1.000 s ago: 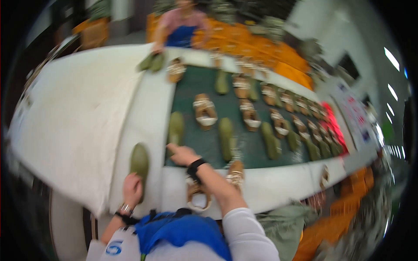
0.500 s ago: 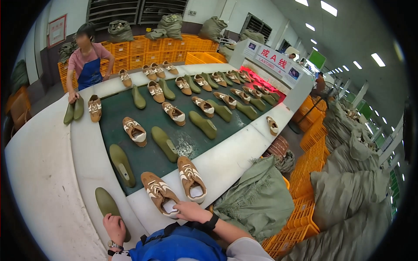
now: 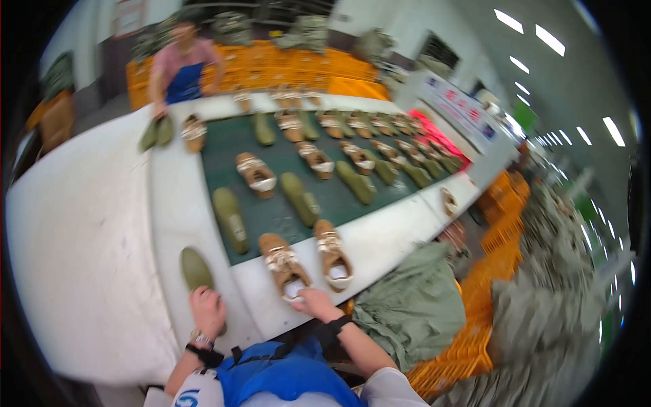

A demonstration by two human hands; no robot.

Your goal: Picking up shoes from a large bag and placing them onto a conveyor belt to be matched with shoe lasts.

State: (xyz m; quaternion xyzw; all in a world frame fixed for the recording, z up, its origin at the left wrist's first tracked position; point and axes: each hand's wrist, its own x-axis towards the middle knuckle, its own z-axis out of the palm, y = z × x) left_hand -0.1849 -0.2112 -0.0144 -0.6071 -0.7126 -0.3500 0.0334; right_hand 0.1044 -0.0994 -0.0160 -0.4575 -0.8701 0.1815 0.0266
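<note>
My left hand is closed round the heel end of a green shoe last lying on the white table edge. With its fingers at the heel opening, my right hand grips a brown sneaker with white stripes and white paper inside. A second brown sneaker stands just right of it on the white ledge, untouched. Beyond them, a green last and another green last lie on the dark green belt. The whole view is blurred by motion.
Several more sneakers and lasts fill the belt toward a white machine with a red-lit opening. Across the table a co-worker in a blue apron holds two lasts. Orange crates and a grey-green sack crowd the right side.
The view has swung, so the table and shoes sit further right and the far shoes higher. Both hands keep their holds on the last and the sneaker. The belt's shoes look shifted slightly.
</note>
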